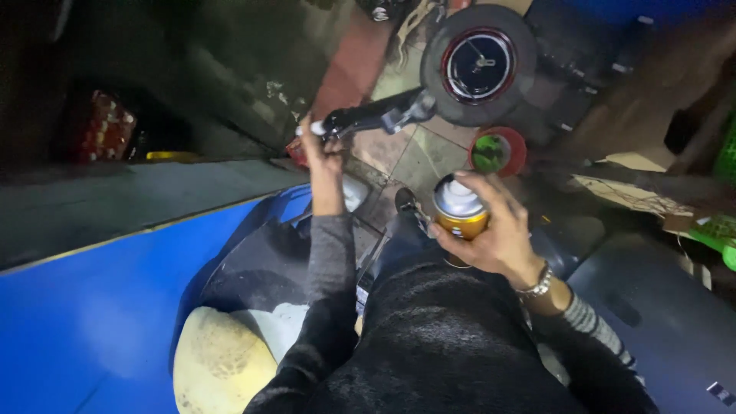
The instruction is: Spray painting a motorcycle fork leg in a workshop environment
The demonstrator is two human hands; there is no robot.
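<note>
The right hand (498, 230) is wrapped around a gold metal spray can with a pale grey cap (458, 208), holding it upright in front of the chest, with the forefinger stretched over the cap. The left hand (326, 149) is raised further ahead, its fingers pinched closed on the near end of a black handlebar-like metal arm (376, 119). That arm runs to a small black wheel with a red-ringed hub (478, 64) above the tiled floor (418, 157). A red bowl with green contents (497, 152) sits just below the wheel. A blue panel (84, 322) lies at the left.
</note>
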